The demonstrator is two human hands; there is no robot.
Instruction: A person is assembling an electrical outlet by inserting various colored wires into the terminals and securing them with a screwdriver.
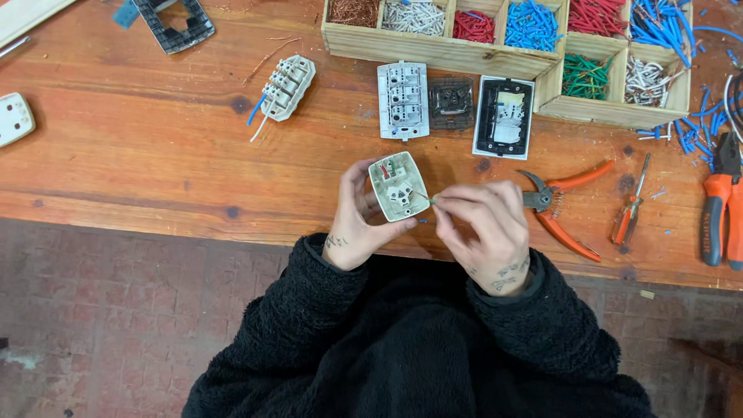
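Two hands, left (pixel 357 224) and right (pixel 480 232), around a small white socket module (pixel 398 186).

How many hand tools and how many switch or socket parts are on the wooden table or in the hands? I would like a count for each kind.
Pliers and cutters: 2 (orange cutters, orange pliers)
Screwdrivers: 1
Switch or socket parts: 7, one of them the white socket in the left hand
Total: 10
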